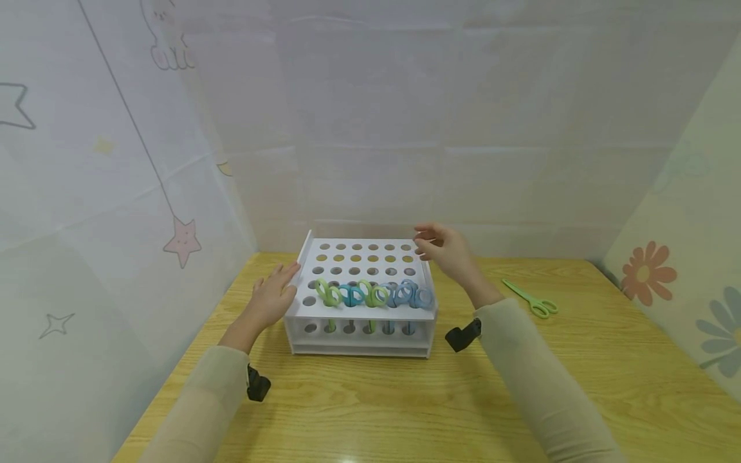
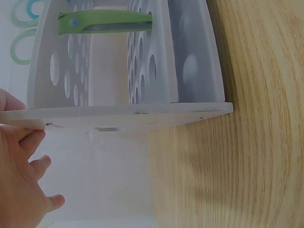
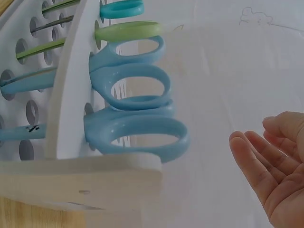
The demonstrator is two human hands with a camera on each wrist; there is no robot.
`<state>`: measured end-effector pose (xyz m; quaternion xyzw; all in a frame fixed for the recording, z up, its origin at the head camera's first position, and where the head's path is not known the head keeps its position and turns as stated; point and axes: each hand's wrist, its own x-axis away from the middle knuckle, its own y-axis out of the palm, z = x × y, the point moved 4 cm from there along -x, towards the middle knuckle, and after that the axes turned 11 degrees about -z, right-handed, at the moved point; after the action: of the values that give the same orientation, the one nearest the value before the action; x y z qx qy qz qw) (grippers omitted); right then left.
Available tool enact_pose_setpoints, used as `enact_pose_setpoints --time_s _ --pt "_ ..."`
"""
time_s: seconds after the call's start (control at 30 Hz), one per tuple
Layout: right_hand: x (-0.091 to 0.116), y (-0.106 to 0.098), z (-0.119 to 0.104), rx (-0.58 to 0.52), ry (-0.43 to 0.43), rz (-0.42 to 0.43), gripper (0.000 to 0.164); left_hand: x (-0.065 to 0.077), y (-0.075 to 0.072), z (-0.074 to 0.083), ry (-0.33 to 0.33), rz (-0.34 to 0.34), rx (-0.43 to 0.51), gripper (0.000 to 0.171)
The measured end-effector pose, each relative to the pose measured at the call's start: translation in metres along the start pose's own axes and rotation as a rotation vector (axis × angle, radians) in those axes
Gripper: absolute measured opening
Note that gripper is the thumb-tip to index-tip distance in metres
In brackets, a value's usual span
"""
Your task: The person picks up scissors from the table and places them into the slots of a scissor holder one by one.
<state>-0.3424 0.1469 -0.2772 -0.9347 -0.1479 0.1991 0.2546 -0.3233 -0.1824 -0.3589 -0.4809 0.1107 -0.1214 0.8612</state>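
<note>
A white rack (image 1: 357,312) with rows of round holes stands on the table. Several scissors hang handles-up in its front rows: green scissors (image 1: 329,294), teal scissors (image 1: 351,296), more green scissors (image 1: 379,296) and light blue scissors (image 3: 137,133) at the right end. My left hand (image 1: 271,297) pinches the rack's left side panel (image 2: 118,114) between thumb and fingers. Above the rack's right side hovers my right hand (image 1: 448,254), fingers loosely bent and holding nothing. In the right wrist view, that hand is apart from the scissors handles.
Another pair of green scissors (image 1: 532,300) lies on the wooden table (image 1: 359,405), right of the rack, beyond the right forearm. A pale wall covering (image 1: 370,128) rises behind and at both sides. Each wrist carries a small black camera (image 1: 463,335).
</note>
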Motion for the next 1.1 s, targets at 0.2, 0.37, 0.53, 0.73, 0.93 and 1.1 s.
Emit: enact_pose_setpoints --time_s 0.2,0.37,0.53,0.73,0.93,1.1 --pt "0.001 -0.010 0.006 0.011 0.021 0.024 0.033 0.000 0.000 -0.001 -0.003 -0.001 0.007 0.053" --pt "0.002 -0.019 0.013 0.032 0.035 0.046 0.034 0.000 0.000 -0.001 -0.006 -0.004 0.002 0.053" --pt "0.004 -0.027 0.019 0.014 0.051 0.070 0.036 0.000 0.000 -0.001 -0.001 -0.002 0.003 0.053" --pt "0.007 -0.035 0.024 0.004 0.056 0.093 0.037 0.000 -0.001 0.000 0.002 0.001 0.008 0.053" --pt "0.011 -0.043 0.028 -0.006 0.056 0.102 0.037 0.000 0.000 -0.001 -0.006 0.000 0.001 0.053" --pt "0.014 -0.050 0.036 -0.011 0.063 0.102 0.039 0.000 0.000 -0.002 -0.008 -0.002 0.007 0.053"
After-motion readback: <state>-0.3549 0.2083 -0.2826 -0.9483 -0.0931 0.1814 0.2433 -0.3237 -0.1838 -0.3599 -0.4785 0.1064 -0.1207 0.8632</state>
